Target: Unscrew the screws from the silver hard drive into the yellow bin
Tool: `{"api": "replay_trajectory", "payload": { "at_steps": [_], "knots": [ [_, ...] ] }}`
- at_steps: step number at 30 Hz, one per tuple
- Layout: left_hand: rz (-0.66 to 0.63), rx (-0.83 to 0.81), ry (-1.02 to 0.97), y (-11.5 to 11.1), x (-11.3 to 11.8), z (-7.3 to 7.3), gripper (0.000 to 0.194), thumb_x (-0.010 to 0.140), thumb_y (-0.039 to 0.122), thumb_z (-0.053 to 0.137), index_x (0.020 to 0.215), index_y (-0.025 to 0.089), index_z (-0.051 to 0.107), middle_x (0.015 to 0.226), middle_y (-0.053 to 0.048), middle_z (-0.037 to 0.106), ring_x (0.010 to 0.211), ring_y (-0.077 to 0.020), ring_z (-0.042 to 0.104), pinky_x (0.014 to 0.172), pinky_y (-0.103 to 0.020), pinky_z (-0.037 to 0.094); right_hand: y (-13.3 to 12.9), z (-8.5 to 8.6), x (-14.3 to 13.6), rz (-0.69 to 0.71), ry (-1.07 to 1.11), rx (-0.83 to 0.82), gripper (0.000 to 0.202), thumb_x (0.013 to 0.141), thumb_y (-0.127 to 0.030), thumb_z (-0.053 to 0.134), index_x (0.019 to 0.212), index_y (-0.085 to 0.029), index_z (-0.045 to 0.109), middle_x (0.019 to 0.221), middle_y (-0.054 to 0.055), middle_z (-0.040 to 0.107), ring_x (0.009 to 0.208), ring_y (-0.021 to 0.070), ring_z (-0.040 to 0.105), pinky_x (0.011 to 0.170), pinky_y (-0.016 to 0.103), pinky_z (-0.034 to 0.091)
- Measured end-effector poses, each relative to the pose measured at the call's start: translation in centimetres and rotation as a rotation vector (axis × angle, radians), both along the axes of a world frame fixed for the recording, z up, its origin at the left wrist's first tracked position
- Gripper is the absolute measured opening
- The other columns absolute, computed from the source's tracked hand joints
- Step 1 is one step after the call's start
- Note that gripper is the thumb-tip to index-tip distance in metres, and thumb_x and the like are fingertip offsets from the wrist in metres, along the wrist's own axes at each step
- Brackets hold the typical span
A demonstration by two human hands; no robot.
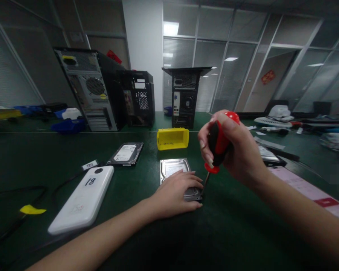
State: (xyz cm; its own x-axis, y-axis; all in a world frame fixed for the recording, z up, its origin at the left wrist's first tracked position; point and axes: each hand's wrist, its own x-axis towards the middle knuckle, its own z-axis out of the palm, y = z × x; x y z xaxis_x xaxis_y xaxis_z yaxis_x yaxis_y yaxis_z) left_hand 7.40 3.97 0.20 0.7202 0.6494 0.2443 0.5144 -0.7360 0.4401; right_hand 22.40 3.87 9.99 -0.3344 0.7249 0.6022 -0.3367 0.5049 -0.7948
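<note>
A silver hard drive (169,165) lies on the green table, partly covered by my left hand (177,192). The left fingers rest across its top, and the thumb is at its near edge. My right hand (231,146) is wrapped round the handle of a red and black screwdriver (219,141), which stands nearly upright. Its thin shaft slants down to the drive's near right corner; whether the tip sits in a screw I cannot tell. Beyond the drive stands a yellow bin (173,139) with small dark pieces inside.
Another hard drive (126,153) and a white power bank (83,199) marked 18 lie at the left, with black cables. Computer cases (109,90) stand at the back. On the right are a pink sheet (307,188) and a further drive (268,154).
</note>
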Motion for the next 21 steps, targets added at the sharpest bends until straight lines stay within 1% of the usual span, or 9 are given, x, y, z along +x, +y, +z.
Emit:
{"api": "replay_trajectory", "payload": {
  "at_steps": [2,4,6,9,12,16,19,21],
  "knots": [
    [-0.039,0.018,0.012,0.2,-0.24,0.1,0.037,0.08,0.034,0.071,0.114,0.021,0.062,0.128,-0.005,0.059,0.126,-0.0241,0.046,0.108,-0.038,0.032,0.04,-0.05,0.13,-0.002,0.012,-0.025,0.021,0.085,-0.043,0.057,0.087,-0.023,0.048,0.062,-0.006,0.055,0.041,0.0078,0.047,0.036,0.02,0.039],
    [-0.066,0.038,0.018,0.34,-0.43,0.15,0.037,0.081,0.037,0.069,0.115,0.022,0.061,0.128,-0.004,0.058,0.125,-0.0232,0.047,0.109,-0.037,0.032,0.03,-0.06,0.29,-0.002,0.029,-0.044,0.023,0.086,-0.046,0.053,0.089,-0.023,0.049,0.062,-0.005,0.053,0.041,0.008,0.046,0.037,0.021,0.039],
    [-0.07,0.053,0.018,0.39,-0.49,0.15,0.037,0.082,0.037,0.068,0.115,0.023,0.061,0.127,-0.004,0.058,0.124,-0.0228,0.047,0.109,-0.037,0.032,0.0,-0.04,0.43,0.016,0.04,-0.051,0.027,0.089,-0.047,0.044,0.092,-0.022,0.052,0.064,-0.003,0.053,0.045,0.0091,0.048,0.042,0.023,0.041],
    [-0.054,0.063,0.017,0.29,-0.42,0.13,0.035,0.081,0.035,0.069,0.113,0.023,0.062,0.125,-0.003,0.06,0.124,-0.0231,0.047,0.108,-0.038,0.032,-0.04,-0.04,0.53,0.036,0.036,-0.05,0.029,0.093,-0.042,0.035,0.095,-0.021,0.055,0.067,-0.001,0.052,0.05,0.0106,0.051,0.048,0.025,0.044],
    [-0.044,0.066,0.016,0.17,-0.29,0.1,0.033,0.081,0.034,0.07,0.111,0.023,0.062,0.123,-0.003,0.061,0.123,-0.0231,0.048,0.106,-0.037,0.034,0.05,-0.09,0.54,0.016,0.038,-0.057,0.025,0.093,-0.04,0.039,0.09,-0.022,0.055,0.073,-0.001,0.053,0.053,0.0101,0.053,0.049,0.024,0.046],
    [-0.05,0.074,0.011,0.17,-0.25,-0.04,0.032,0.08,0.034,0.07,0.11,0.023,0.062,0.121,-0.002,0.062,0.121,-0.0227,0.049,0.104,-0.037,0.035,0.31,-0.16,0.48,-0.003,0.059,-0.104,0.022,0.089,-0.042,0.049,0.088,-0.021,0.055,0.081,0.0,0.055,0.059,0.0095,0.056,0.051,0.023,0.05],
    [-0.047,0.086,0.001,0.24,-0.28,-0.17,0.033,0.08,0.034,0.07,0.11,0.023,0.062,0.122,-0.002,0.062,0.121,-0.0228,0.05,0.104,-0.037,0.035,0.45,-0.2,0.39,-0.035,0.07,-0.115,0.022,0.084,-0.043,0.058,0.085,-0.021,0.054,0.08,-0.001,0.055,0.059,0.0094,0.057,0.048,0.022,0.05],
    [-0.046,0.088,0.0,0.27,-0.3,-0.21,0.032,0.08,0.034,0.07,0.109,0.023,0.062,0.122,-0.002,0.062,0.12,-0.0227,0.05,0.104,-0.037,0.035,0.47,-0.23,0.32,-0.048,0.055,-0.082,0.023,0.082,-0.043,0.06,0.081,-0.022,0.052,0.075,-0.002,0.056,0.055,0.0093,0.056,0.047,0.022,0.049]
  ]
}}
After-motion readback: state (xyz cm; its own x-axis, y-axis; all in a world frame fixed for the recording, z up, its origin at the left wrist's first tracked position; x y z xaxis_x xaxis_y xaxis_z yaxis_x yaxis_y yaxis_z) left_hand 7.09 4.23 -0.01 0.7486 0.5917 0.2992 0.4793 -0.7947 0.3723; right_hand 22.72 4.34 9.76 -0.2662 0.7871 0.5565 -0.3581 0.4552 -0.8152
